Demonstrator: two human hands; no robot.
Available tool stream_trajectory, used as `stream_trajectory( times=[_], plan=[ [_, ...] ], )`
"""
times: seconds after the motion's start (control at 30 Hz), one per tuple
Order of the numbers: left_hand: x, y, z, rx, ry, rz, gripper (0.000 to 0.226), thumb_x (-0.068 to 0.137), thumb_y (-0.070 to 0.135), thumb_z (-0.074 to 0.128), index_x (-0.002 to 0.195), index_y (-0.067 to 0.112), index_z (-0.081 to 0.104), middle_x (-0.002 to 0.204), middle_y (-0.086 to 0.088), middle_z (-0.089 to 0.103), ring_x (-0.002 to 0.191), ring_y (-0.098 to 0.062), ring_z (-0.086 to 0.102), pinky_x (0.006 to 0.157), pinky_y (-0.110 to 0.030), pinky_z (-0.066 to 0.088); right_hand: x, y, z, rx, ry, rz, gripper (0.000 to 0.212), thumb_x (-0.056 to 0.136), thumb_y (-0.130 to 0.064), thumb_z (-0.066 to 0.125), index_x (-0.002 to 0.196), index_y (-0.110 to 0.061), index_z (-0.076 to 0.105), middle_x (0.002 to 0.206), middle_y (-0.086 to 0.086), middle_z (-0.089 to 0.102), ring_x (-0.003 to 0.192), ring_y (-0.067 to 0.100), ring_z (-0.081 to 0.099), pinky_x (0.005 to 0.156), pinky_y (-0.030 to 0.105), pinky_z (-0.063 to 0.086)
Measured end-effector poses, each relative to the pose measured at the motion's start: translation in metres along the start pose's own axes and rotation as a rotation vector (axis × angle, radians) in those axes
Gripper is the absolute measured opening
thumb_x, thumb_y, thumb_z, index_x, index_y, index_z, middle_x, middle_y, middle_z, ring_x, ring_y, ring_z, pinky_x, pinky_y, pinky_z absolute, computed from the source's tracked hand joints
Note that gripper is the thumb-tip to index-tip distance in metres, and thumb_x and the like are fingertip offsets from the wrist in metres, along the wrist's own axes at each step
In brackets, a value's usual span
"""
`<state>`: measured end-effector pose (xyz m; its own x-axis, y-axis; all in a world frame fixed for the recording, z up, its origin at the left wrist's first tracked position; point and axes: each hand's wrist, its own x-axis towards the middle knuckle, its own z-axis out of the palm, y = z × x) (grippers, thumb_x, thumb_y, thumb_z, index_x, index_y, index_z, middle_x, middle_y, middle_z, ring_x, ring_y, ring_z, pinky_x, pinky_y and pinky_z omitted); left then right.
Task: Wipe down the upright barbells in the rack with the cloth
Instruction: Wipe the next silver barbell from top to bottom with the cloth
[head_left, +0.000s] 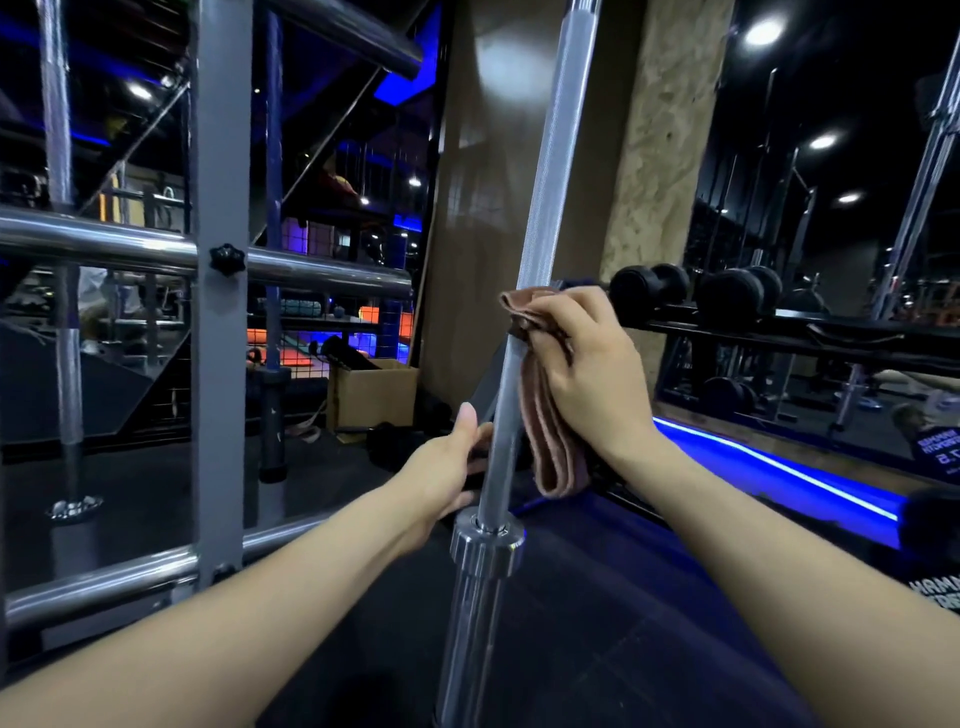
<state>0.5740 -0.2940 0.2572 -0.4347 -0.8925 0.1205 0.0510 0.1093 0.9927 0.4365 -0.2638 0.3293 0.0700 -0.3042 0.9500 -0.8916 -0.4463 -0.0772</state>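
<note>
Your right hand (587, 364) grips the cloth (545, 415) against the upright bar (540, 208); your left hand (447, 467) holds the bar lower, just above its collar (485, 543).

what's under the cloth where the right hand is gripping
The cloth is wrapped against the barbell shaft, with the right hand gripping it. The covered stretch of shaft is hidden. A loose fold hangs beside the bar, above the collar.

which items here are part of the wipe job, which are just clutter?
Job: barbell; cloth; right hand grips cloth; left hand holds barbell.
Clutter: dumbbells; cardboard box; grey frame post.
</note>
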Motion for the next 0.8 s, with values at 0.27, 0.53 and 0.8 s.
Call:
stream_trajectory(
  times=[0.27,0.53,0.8],
  plan=[
    [0.000,-0.009,-0.001,-0.030,0.037,0.052,0.051,0.098,0.053,0.022,0.126,0.027,0.056,0.122,0.014,0.057,0.112,-0.003,0.051,0.097,-0.029,0.039,-0.078,0.013,0.031,-0.032,-0.137,-0.045,0.018,0.088,-0.021,0.049,0.093,-0.011,0.063,0.106,0.003,0.054,0.081,0.034,0.058,0.065,0.043,0.051],
    [0.000,-0.011,-0.005,-0.076,0.003,0.044,0.053,0.100,0.050,0.021,0.131,0.022,0.053,0.128,0.007,0.058,0.115,-0.006,0.051,0.094,-0.028,0.039,-0.013,0.012,0.022,0.012,0.062,0.008,0.018,0.085,-0.017,0.062,0.099,-0.013,0.072,0.098,0.005,0.057,0.085,0.028,0.061,0.071,0.040,0.051],
    [-0.002,-0.027,-0.014,-0.023,0.037,0.016,0.047,0.098,0.053,0.023,0.104,0.031,0.064,0.114,0.015,0.063,0.104,-0.003,0.058,0.098,-0.032,0.043,-0.109,0.022,0.046,0.036,-0.139,-0.002,0.016,0.084,-0.020,0.066,0.098,-0.015,0.073,0.095,0.000,0.057,0.083,0.024,0.061,0.065,0.038,0.054]
  ],
)
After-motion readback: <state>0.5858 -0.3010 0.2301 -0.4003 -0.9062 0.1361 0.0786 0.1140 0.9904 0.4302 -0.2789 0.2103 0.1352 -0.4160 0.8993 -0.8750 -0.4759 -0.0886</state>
